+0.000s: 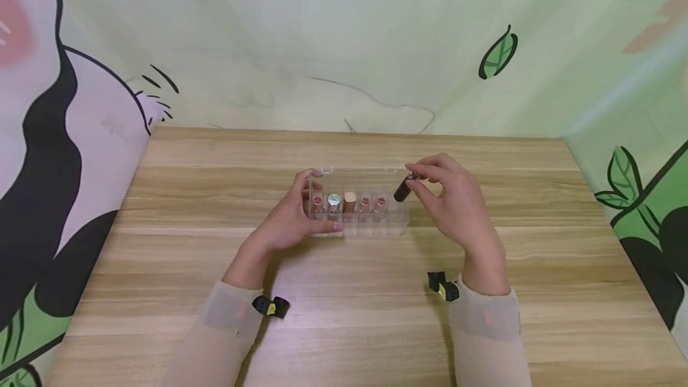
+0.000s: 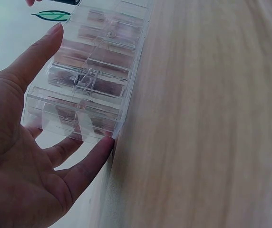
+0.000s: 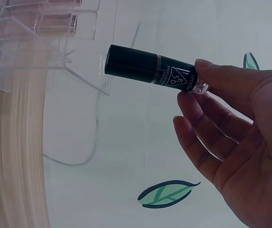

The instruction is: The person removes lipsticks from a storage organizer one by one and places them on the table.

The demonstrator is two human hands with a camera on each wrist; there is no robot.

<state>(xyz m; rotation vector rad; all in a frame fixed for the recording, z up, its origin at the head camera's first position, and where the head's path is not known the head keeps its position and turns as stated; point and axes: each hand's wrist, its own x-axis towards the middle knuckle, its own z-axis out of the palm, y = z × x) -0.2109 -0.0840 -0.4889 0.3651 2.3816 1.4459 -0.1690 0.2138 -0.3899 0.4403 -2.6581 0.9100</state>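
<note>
A clear plastic lipstick organizer stands on the table, with a row of lipsticks in its slots. One has a shiny silver-blue top, another a peach top, and several show reddish ends. My left hand grips the organizer's left end, thumb along the front, fingers behind and at the side. Between thumb and fingertips, my right hand pinches a black lipstick by its clear end. That lipstick tilts down over the organizer's right end, where the slot shows no lipstick.
The wood-grain table reaches back to a pale green printed wall with leaf and panda drawings. Small black wrist devices sit at the left cuff and right cuff.
</note>
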